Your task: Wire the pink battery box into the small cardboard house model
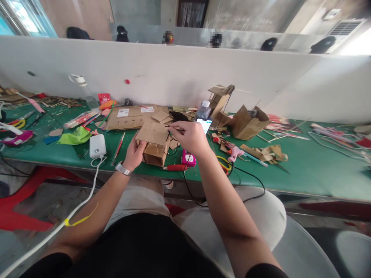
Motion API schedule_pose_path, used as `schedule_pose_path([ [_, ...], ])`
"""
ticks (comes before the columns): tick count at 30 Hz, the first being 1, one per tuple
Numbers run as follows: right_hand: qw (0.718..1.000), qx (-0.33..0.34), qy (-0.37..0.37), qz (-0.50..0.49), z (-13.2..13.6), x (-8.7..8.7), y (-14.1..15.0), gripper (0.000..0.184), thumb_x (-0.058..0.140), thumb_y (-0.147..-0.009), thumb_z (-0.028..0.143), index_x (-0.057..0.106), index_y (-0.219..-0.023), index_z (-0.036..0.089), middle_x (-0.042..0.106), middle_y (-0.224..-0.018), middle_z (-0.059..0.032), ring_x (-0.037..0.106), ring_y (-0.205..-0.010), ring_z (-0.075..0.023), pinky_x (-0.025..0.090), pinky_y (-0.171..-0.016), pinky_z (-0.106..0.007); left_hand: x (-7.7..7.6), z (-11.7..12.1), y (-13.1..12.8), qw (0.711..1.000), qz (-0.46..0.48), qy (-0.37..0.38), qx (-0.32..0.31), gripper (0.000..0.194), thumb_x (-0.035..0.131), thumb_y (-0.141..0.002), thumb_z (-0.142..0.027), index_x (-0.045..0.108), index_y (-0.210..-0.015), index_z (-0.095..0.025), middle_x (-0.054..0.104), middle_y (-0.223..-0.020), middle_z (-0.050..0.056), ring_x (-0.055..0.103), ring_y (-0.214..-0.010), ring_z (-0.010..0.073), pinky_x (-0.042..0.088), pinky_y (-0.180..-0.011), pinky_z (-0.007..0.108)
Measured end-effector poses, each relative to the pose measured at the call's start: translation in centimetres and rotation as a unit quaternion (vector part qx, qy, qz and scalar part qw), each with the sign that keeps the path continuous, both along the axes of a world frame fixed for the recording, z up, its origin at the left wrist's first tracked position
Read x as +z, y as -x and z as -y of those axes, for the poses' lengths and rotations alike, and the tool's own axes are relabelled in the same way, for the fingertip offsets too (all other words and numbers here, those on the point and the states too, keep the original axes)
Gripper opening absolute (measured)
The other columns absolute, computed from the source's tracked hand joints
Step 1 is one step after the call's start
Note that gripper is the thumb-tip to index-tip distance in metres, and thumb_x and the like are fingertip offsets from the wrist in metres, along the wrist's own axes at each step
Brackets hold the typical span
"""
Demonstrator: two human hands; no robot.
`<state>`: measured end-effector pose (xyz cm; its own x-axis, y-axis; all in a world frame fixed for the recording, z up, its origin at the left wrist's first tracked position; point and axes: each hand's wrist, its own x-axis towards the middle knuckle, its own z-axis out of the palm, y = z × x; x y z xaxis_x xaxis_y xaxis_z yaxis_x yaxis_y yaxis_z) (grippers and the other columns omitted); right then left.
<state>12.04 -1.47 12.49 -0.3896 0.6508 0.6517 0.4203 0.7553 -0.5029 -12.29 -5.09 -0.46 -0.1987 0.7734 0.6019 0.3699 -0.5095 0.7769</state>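
My left hand [135,153], with a metal watch on the wrist, grips the left side of a small cardboard box [155,155]. A flat cardboard piece [152,133] with small holes lies over its top. My right hand [187,133] is closed in a pinch at the right edge of that flat piece. Something small, thin and dark shows at its fingertips; its kind is too small to tell. Just right of the box are a pink and white box-shaped item [189,158] and a red-handled tool [175,167], close to the table's front edge.
A white power bank [97,146] with a cable lies left on the green table [255,170]. Behind are a flat cardboard carton [130,117], a plastic bottle [203,111] and a lit phone [204,125]. Rightward stand a cardboard box [249,122] and a pink glue gun [235,153].
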Motion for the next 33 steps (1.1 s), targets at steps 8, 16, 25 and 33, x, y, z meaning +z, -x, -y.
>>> schedule_pose_path([
  [8, 0.999, -0.011, 0.006, 0.038, 1.0, 0.6, 0.2, 0.019, 0.071, -0.094, 0.026, 0.088, -0.105, 0.025, 0.085, -0.102, -0.0047, 0.077, -0.08, -0.0191, 0.059, -0.079, -0.034, 1.8, 1.8, -1.0, 0.999, -0.012, -0.026, -0.04, 0.061, 0.06, -0.103, -0.055, 0.051, -0.152, -0.021, 0.059, -0.152, 0.018, 0.055, -0.145, 0.0297, 0.042, -0.123, 0.046],
  [16, 0.998, -0.01, 0.001, 0.066, 1.4, 0.3, 0.7, 0.021, 0.069, -0.097, 0.025, 0.087, -0.108, 0.024, 0.085, -0.107, -0.0048, 0.08, -0.085, -0.0204, 0.058, -0.08, -0.032, 1.6, 6.8, -4.4, 0.991, 0.066, -0.086, 0.078, 0.034, 0.072, -0.097, -0.043, 0.061, -0.121, -0.021, 0.061, -0.116, 0.009, 0.062, -0.099, 0.0194, 0.055, -0.093, 0.036],
  [25, 1.0, 0.0, 0.005, 0.017, 1.2, -0.5, 1.8, 0.018, 0.072, -0.093, 0.021, 0.087, -0.104, 0.021, 0.083, -0.099, -0.0069, 0.075, -0.084, -0.0193, 0.057, -0.078, -0.03, 3.3, 6.2, -6.9, 0.924, 0.323, 0.083, -0.186, 0.039, 0.072, -0.096, -0.053, 0.072, -0.124, -0.026, 0.066, -0.143, 0.01, 0.057, -0.14, 0.0266, 0.044, -0.121, 0.045],
  [33, 1.0, -0.01, 0.024, 0.017, 1.4, -0.4, 1.9, 0.021, 0.068, -0.093, 0.019, 0.085, -0.104, 0.02, 0.083, -0.098, -0.0067, 0.074, -0.081, -0.0185, 0.054, -0.076, -0.029, 5.1, 4.7, -8.7, 0.869, 0.442, 0.123, -0.182, 0.03, 0.086, -0.084, -0.046, 0.072, -0.103, -0.026, 0.074, -0.126, 0.004, 0.06, -0.137, 0.0254, 0.05, -0.114, 0.045],
])
